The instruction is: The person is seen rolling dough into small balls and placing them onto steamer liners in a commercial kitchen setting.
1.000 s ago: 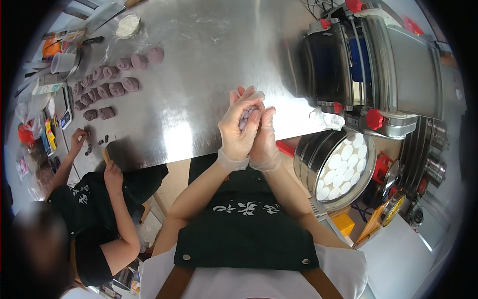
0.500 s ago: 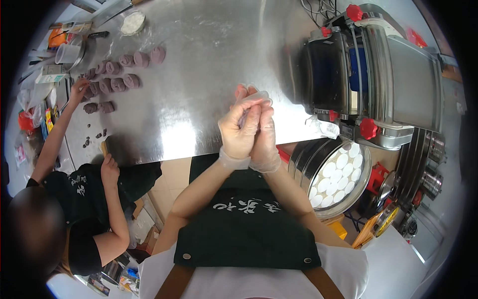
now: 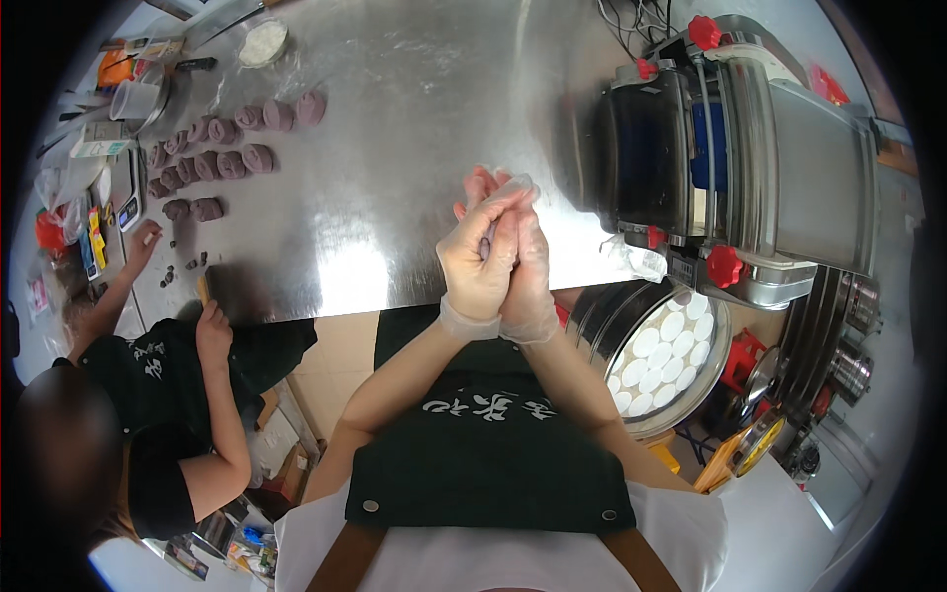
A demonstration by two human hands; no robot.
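Observation:
My left hand point(image 3: 474, 266), in a clear plastic glove, is closed against my right hand point(image 3: 528, 264), gloved alike, over the steel table point(image 3: 395, 128). Both are wrapped round a piece of purple dough point(image 3: 484, 246), mostly hidden between my palms and showing only in a narrow gap at my left thumb. My fingertips overlap at the top. To the left, shaped purple dough pieces point(image 3: 230, 164) lie in rows, with small dark bits point(image 3: 168, 276) nearer the front edge.
A co-worker's hand point(image 3: 145, 242) is at the left; their other hand point(image 3: 213, 331) holds a wooden-handled tool point(image 3: 205, 288). A flour bowl point(image 3: 262, 44) is at the back, a steel machine point(image 3: 740, 168) at the right, and a round steamer point(image 3: 671, 360) with white paper discs below it.
My hands have closed tighter round the dough, so less of it shows. The co-worker's left hand reached up to the dough rows, then came back down and left.

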